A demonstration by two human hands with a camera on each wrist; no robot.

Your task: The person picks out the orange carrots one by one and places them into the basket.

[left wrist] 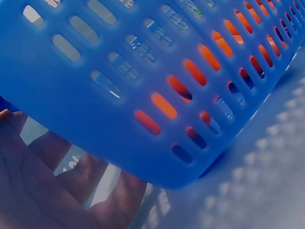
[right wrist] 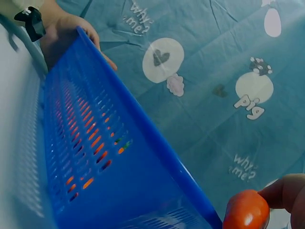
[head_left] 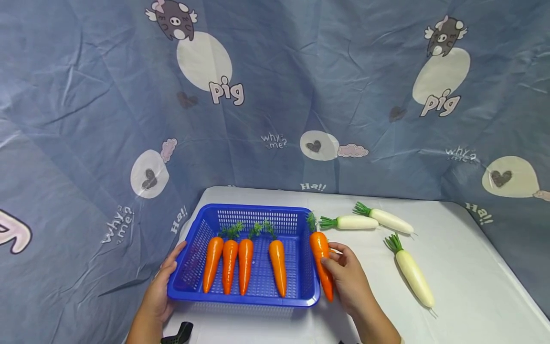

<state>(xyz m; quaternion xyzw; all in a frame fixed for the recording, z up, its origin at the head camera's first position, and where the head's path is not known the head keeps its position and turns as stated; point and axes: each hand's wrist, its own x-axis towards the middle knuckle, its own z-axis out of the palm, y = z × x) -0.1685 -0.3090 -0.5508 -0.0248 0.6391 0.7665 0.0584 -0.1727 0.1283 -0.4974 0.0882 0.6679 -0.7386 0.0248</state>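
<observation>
A blue plastic basket (head_left: 242,299) with slotted walls holds several orange carrots (head_left: 246,265) with green tops. My left hand (head_left: 161,286) rests along its left side; in the left wrist view, the fingers (left wrist: 86,174) lie against the outside of the basket, their tips partly hidden behind it. At the right rim, my right hand (head_left: 348,277) pinches another carrot (head_left: 320,246) between thumb and fingers, its leafy end pointing away. The right wrist view shows the held carrot (right wrist: 247,210) beside the rim, with part of that hand at the edge.
Three white radishes with green tops lie on the white tabletop to the right: one radish (head_left: 356,222) close to the basket, a second radish (head_left: 391,221) behind it, and a third radish (head_left: 414,277) nearer me. A blue printed cloth (head_left: 275,95) hangs behind and beside the table.
</observation>
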